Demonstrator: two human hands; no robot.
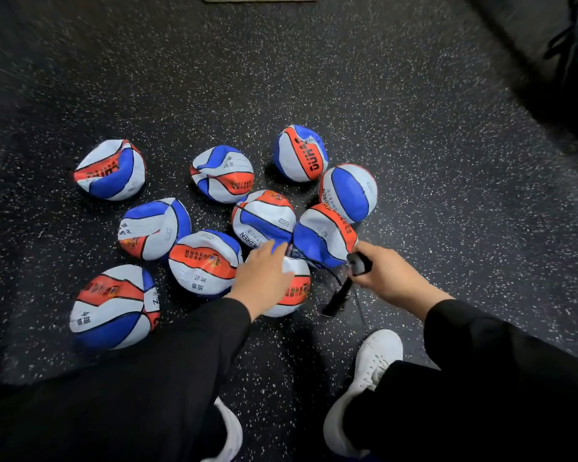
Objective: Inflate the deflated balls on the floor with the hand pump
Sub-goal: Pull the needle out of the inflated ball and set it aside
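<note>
Pumping step: left hand [264, 278] flat, fingers straight, steadying nearest ball [292, 288] at 6 o'clock of the cluster; right hand [386, 273] gripping hand pump [342, 291] handle at 3 o'clock. Next, probably: firm downstroke.

Ten squashed red, white and blue balls [211, 175] lie close together on the floor, and the black pump [339, 295] stands beside them

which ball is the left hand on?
The ball nearest the person, between the two forearms. The left hand rests on its top; the right hand grips the pump handle beside it. No other ball is touched.
</note>
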